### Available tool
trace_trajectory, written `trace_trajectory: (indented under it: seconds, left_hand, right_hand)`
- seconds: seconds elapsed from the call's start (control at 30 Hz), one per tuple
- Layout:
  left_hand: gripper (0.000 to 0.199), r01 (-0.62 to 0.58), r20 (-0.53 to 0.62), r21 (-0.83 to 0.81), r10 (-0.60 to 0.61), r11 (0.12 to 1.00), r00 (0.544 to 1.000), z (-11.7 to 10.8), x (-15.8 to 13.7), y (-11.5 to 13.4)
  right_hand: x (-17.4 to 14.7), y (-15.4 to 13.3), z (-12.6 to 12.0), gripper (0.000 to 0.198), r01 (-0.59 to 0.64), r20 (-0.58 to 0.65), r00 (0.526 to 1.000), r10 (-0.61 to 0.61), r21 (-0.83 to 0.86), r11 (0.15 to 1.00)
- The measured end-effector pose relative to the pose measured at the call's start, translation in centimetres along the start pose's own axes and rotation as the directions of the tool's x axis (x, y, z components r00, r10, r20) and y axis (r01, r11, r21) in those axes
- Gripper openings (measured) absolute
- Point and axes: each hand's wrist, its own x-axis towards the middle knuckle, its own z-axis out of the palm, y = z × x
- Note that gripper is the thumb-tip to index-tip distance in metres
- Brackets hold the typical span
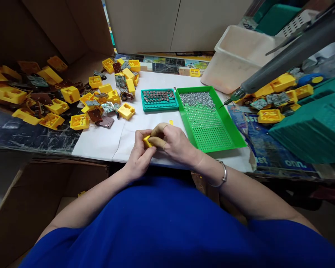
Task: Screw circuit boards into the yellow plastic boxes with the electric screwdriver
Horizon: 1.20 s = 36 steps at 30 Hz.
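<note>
Close to the table's front edge, my left hand (141,154) is closed around a small yellow plastic housing (147,141). My right hand (174,143) meets it from the other side, thumb and forefinger pinched on the same housing, with coverings on those fingertips. Much of the housing is hidden by the fingers. Just beyond the right hand lies a small yellow piece (171,122) on the white paper (100,143). Farther back sits a teal tray (159,100) with rows of small round metal parts.
A green perforated tray (209,126) holds many small screws (198,99). Above its right side hangs an electric screwdriver (268,67), bit pointing down-left. Yellow housings and circuit boards (108,98) pile up on the left. Stacked teal trays (312,123) and a translucent bin (234,56) stand right.
</note>
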Motion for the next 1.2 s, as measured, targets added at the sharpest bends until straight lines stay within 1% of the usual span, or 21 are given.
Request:
trace_trajectory:
  seconds: [0.1,0.17,0.23,0.27,0.33,0.4,0.47,0.5,0.57,0.63,0.7,0.73,0.77,0.8,0.83,0.87,0.93,1.0,1.07,1.1,1.2]
  left_hand:
    - [0.033,0.056,0.066,-0.070,-0.051,0.996,0.997,-0.5,0.2,0.2]
    - [0.029,0.109,0.101,-0.154,-0.094,0.982,0.990,-1.0,0.3,0.5]
    - [0.027,0.181,0.124,-0.269,-0.152,0.946,0.981,-1.6,0.3,0.9]
    - [0.027,0.215,0.121,-0.315,-0.186,0.924,0.975,-2.0,0.2,1.2]
    - [0.025,0.256,0.089,-0.373,-0.240,0.892,0.967,-2.6,0.0,1.5]
    - [0.024,0.253,0.043,-0.377,-0.256,0.891,0.966,-3.1,-0.3,1.8]
    - [0.025,0.242,0.021,-0.363,-0.251,0.900,0.968,-3.5,-0.5,2.0]
    - [0.026,0.240,0.020,-0.358,-0.249,0.902,0.968,-3.5,-0.6,2.1]
    - [0.028,0.254,0.032,-0.361,-0.260,0.897,0.965,-3.6,-0.6,2.2]
    - [0.028,0.282,0.049,-0.393,-0.286,0.875,0.957,-3.5,-0.5,2.4]
    - [0.026,0.300,0.054,-0.440,-0.309,0.846,0.950,-3.3,-0.3,2.5]
    - [0.025,0.304,0.054,-0.462,-0.316,0.833,0.947,-3.2,-0.2,2.6]
    - [0.024,0.306,0.057,-0.478,-0.319,0.823,0.946,-3.1,-0.1,2.6]
    - [0.024,0.310,0.063,-0.489,-0.322,0.816,0.945,-3.0,0.0,2.6]
    - [0.024,0.318,0.072,-0.495,-0.326,0.809,0.943,-2.8,0.1,2.6]
    - [0.025,0.326,0.085,-0.499,-0.329,0.803,0.941,-2.7,0.1,2.6]
    - [0.026,0.336,0.115,-0.504,-0.325,0.795,0.939,-2.4,0.2,2.6]
    - [0.026,0.344,0.144,-0.506,-0.316,0.791,0.938,-2.1,0.3,2.5]
    - [0.026,0.350,0.165,-0.503,-0.309,0.791,0.937,-1.8,0.4,2.6]
    - [0.025,0.352,0.171,-0.499,-0.307,0.792,0.936,-1.7,0.4,2.6]
    - [0.022,0.354,0.198,-0.483,-0.293,0.801,0.935,-1.5,0.5,2.8]
  right_hand:
    - [0.7,0.1,-1.1,0.029,-0.167,0.068,0.984,0.162,0.070,0.983]
    - [1.2,0.0,-2.3,0.026,-0.188,0.166,0.972,0.168,0.115,0.975]
    - [1.7,-0.1,-3.4,0.019,-0.163,0.183,0.973,0.141,0.110,0.981]
    - [1.9,-0.3,-3.9,0.016,-0.142,0.156,0.979,0.133,0.046,0.989]
    - [2.3,-0.5,-4.5,0.014,-0.109,0.124,0.983,0.137,-0.205,0.973]
    - [2.4,-0.6,-4.4,0.019,-0.057,0.190,0.967,0.171,-0.492,0.869]
    - [2.5,-0.8,-3.9,0.027,0.036,0.281,0.935,0.214,-0.678,0.734]
    - [2.6,-0.8,-3.5,0.030,0.080,0.313,0.923,0.226,-0.727,0.682]
    - [2.6,-0.9,-3.0,0.030,0.134,0.348,0.908,0.234,-0.771,0.623]
    - [2.8,-0.8,-2.7,0.027,0.142,0.354,0.907,0.229,-0.768,0.624]
    - [2.7,-0.5,-2.9,0.025,0.101,0.323,0.926,0.194,-0.711,0.696]
    - [2.6,-0.4,-3.1,0.023,0.061,0.291,0.942,0.167,-0.638,0.768]
    - [2.4,-0.3,-3.3,0.022,0.016,0.255,0.957,0.138,-0.520,0.854]
    - [2.1,-0.3,-3.5,0.023,-0.025,0.220,0.969,0.109,-0.352,0.936]
    - [1.7,-0.2,-3.6,0.028,-0.059,0.195,0.977,0.087,-0.148,0.987]
    - [1.3,-0.2,-3.7,0.032,-0.086,0.182,0.981,0.073,0.064,0.994]
    - [0.3,-0.3,-3.5,0.031,-0.139,0.173,0.982,0.073,0.408,0.902]
    - [-0.7,-0.4,-2.9,0.023,-0.170,0.150,0.984,0.099,0.589,0.790]
    - [-1.4,-0.5,-2.4,0.022,-0.176,0.124,0.984,0.125,0.653,0.737]
    - [-1.7,-0.5,-2.2,0.023,-0.171,0.113,0.985,0.128,0.654,0.737]
    - [-2.2,-0.3,-2.0,0.022,-0.121,0.066,0.993,0.102,0.562,0.819]
